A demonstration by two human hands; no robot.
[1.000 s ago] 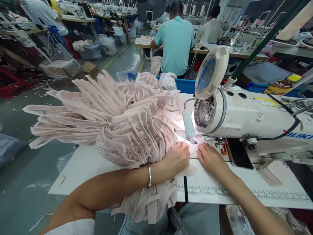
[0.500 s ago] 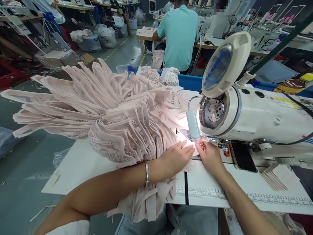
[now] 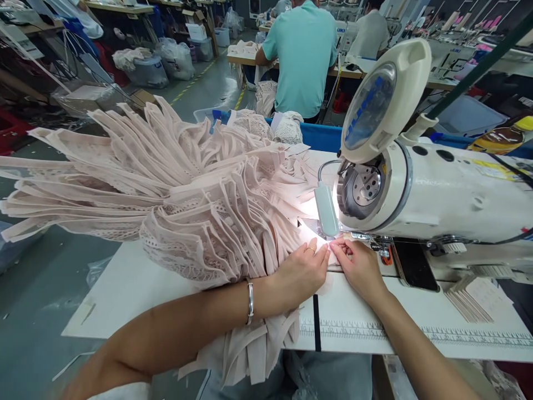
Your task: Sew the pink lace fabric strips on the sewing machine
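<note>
Fabric piece: pale pink strip (image 3: 322, 253) at centre frame, lying flat on the white surface (image 3: 137, 289) right under the lamp of the sewing machine (image 3: 437, 194).
Left hand: I see my left hand (image 3: 302, 272) palm down on the strip, fingers (image 3: 320, 258) spread and pressing it flat, not clenched; a ring shows on one finger and a silver bracelet (image 3: 250, 303) on the wrist.
Right hand: my right hand (image 3: 358, 266) lies just right of the left, fingertips (image 3: 337, 248) pinching the strip's edge close to the needle area and touching the left hand's fingertips.
Fabric bundle: big fan of pink lace pieces (image 3: 166, 189) fills the left half of the frame, draped over my left forearm and hanging off the surface's near edge.
Surface markings: printed ruler (image 3: 416, 333) along the near edge, lower right.
Background: a person in a teal shirt (image 3: 302, 55) sits at top centre, back turned.
</note>
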